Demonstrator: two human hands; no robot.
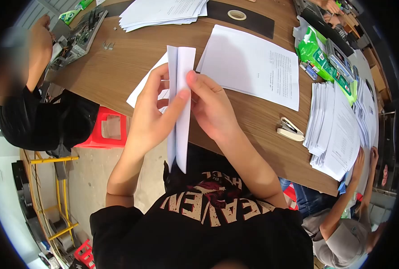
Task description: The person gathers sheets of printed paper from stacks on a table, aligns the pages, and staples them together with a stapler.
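Observation:
My left hand [152, 110] grips a folded bundle of white paper [180, 130], its thumb on the near face and its fingers curled behind. My right hand [210, 105] holds the same bundle by its right edge, thumb and fingers pressed near its upper part. The bundle stands on its long side, seen nearly edge-on, above the table's front edge. Beneath and left of it lies another white sheet [139, 92], partly hidden by my left hand. Just right of my hands, a printed paper stack [253, 67] lies on the wooden table [248, 119].
A stapler [290, 129] sits right of the stack, beside piled printed papers [334, 130]. Behind are a tape roll [236, 15], more papers [161, 13] and a green packet [318, 56]. Electronics [80, 40] lie back left. People sit at left and right.

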